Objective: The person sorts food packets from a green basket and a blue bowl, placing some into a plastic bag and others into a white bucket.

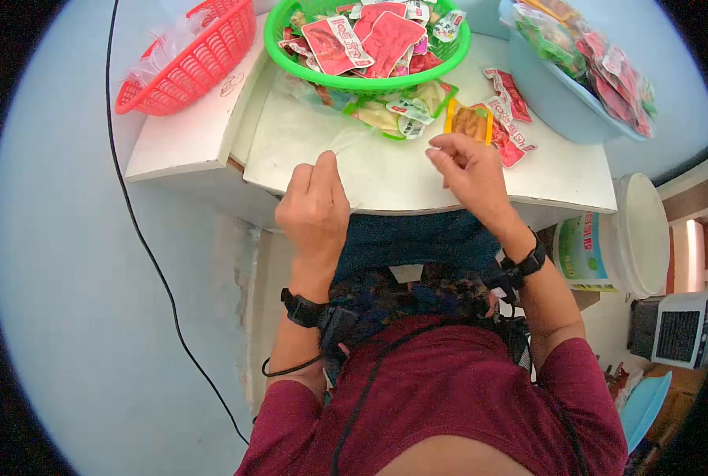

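Observation:
My left hand is over the front left of the white table, its fingers closed round a thin clear plastic bag. To its right, my right hand hovers near the front edge with thumb and forefinger a little apart and nothing visible between them. Just beyond it lies a yellow-edged packet, beside red and white packets. Green-edged packets lie before a green basket that holds red packets.
A red basket with clear plastic bags sits at the back left. At the back right, a light blue basin holds more packets. A white bucket stands right of the table. A black cable hangs along the left.

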Tool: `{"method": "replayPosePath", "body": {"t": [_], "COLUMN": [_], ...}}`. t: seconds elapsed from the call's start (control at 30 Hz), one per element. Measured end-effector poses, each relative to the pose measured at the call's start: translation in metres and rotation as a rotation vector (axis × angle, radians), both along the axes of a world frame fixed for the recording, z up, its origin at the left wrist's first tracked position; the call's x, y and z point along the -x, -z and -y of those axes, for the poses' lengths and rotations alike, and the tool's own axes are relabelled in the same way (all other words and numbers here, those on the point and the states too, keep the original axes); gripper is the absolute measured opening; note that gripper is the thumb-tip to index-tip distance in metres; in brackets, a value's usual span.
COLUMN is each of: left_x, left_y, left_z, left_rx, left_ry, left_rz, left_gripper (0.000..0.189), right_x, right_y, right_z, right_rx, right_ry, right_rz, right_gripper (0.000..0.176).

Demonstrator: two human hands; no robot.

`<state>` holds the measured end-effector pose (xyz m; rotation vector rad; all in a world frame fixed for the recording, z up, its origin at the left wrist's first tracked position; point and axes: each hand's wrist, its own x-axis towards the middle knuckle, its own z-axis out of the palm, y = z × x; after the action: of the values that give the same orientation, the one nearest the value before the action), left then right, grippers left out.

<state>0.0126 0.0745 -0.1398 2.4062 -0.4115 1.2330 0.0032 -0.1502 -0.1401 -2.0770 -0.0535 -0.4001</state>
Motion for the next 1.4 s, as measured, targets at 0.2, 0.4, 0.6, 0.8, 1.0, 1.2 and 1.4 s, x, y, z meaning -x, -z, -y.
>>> {"method": "replayPosePath", "body": {"t": [0.2,0.4,0.6,0.8,1.0,1.2,1.4], "left_x": [-0.024,-0.054,-0.057,-0.058,-0.062,-0.063,-0.062], "left_y": [0.028,0.038,0.042,0.041,0.048,0.049,0.048], "left_z": [0.014,0.015,0.016,0.015,0.014,0.014,0.014], "left_rx": [0.051,0.258,0.41,0.334,0.306,0.279,0.254], "left_ry": [0.056,0.056,0.099,0.072,0.037,0.038,0.018], "left_rz": [-0.029,-0.157,-0.274,-0.306,-0.288,-0.261,-0.271], "left_gripper": [0.01,0.006,0.008,0.009,0.012,0.012,0.013], "right_x": [-0.018,-0.036,-0.054,-0.062,-0.052,-0.03,0.006], "right_y": [0.007,0.018,0.018,0.024,0.024,0.019,0.011], "right_z": [0.003,-0.005,-0.01,-0.002,0.011,0.021,0.034], "right_rx": [0.222,0.636,0.845,1.021,0.989,0.933,0.807], "right_ry": [0.104,0.138,0.085,0.016,-0.01,-0.008,-0.016], "right_rz": [0.075,0.286,0.457,0.373,0.442,0.489,0.525], "right_gripper": [0.023,0.024,0.017,0.009,0.006,0.005,0.007]}}
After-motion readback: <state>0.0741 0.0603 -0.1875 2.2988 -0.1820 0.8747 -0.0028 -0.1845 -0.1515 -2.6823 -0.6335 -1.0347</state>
